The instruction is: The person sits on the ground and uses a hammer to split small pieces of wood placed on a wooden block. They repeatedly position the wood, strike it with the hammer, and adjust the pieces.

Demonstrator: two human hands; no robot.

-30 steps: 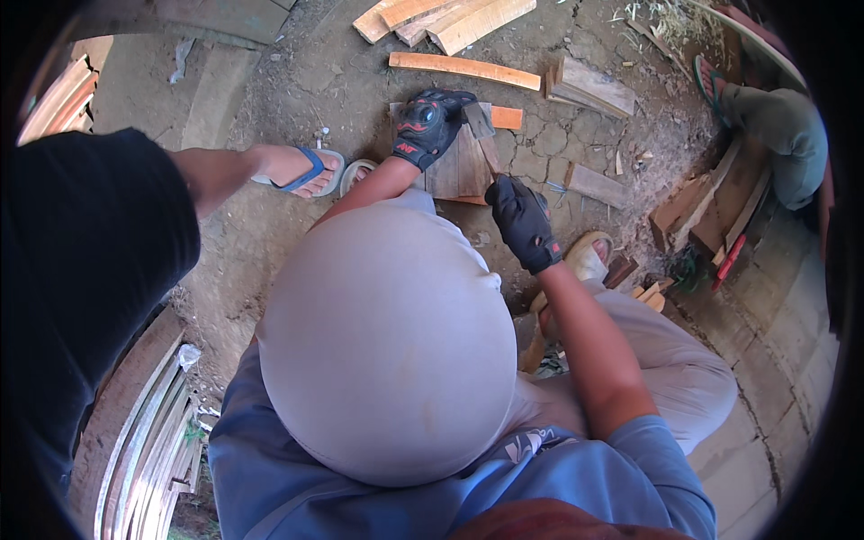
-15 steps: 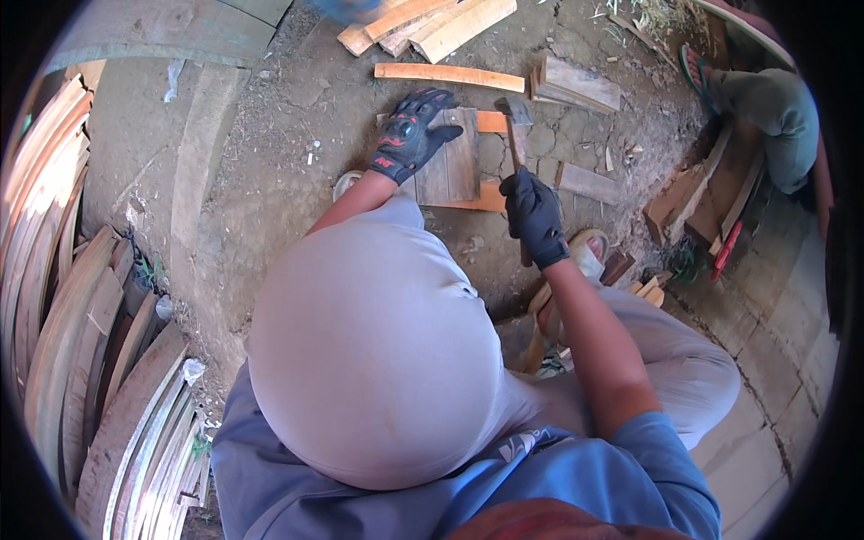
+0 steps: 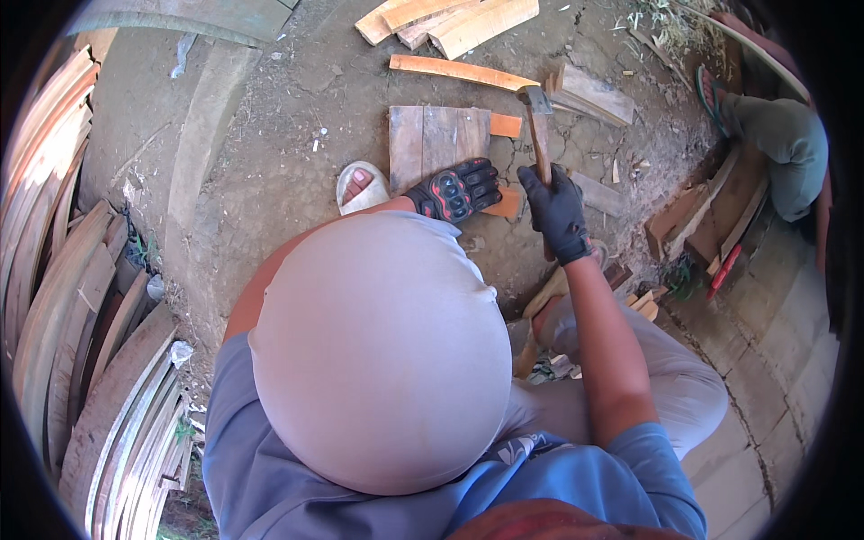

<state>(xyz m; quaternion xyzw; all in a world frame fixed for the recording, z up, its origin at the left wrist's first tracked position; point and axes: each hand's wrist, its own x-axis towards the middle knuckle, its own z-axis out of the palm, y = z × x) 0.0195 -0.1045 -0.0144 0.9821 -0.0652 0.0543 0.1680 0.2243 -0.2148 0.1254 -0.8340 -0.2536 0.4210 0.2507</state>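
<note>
A panel of side-by-side wooden boards [image 3: 423, 135] lies on the ground before me, with orange-brown slats [image 3: 506, 126] sticking out past its right side. My left hand [image 3: 456, 191], in a black glove with red marks, rests across the panel's near right corner, beside the lower slat [image 3: 506, 202]. Its fingers stretch to the right, and their undersides are hidden. To the right of the panel my black-gloved right hand [image 3: 558, 214] is closed around the wooden handle of a hammer [image 3: 539, 126]. The hammer's metal head is up, apart from the panel.
A curved orange slat [image 3: 459, 69] lies beyond the panel, with more planks [image 3: 450, 25] behind it. Grey boards [image 3: 594, 94] lie at the right. Curved timber [image 3: 67, 315] is stacked at the left. Another person's leg [image 3: 783, 144] shows at the far right.
My left hand has moved from the panel's far part toward me, onto its near right corner. The hammer remains in my right hand, slightly farther right in view.
</note>
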